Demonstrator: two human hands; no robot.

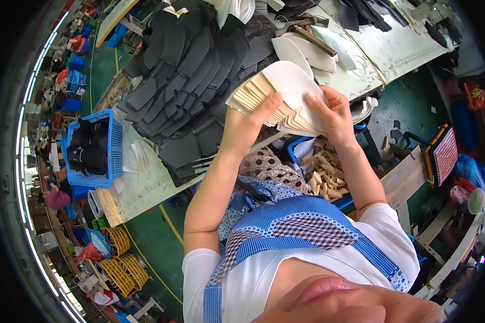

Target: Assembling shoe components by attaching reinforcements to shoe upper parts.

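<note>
Between my two hands is a fanned stack of cream insole-shaped pieces point(291, 81), held over the table's near edge. My left hand point(250, 121) grips its left side, thumb laid on top across the stepped edges. On the right side, my right hand point(335, 116) pinches the stack with its thumb on the pale upper face; the fingers beneath are mostly hidden. Just beyond the stack, loose white pieces point(288, 54) lie on the table beside a brown bar-like tool point(315, 41). Left of my hands spreads a large heap of dark grey cut pieces point(194, 64).
A blue plastic basket point(115, 145) of black pieces stands on the table's left end. Below my right forearm, a blue crate point(342, 202) holds cream scraps. Further right is a tilted panel on a stand point(443, 156). Yellow baskets point(125, 272) sit on the green floor at lower left.
</note>
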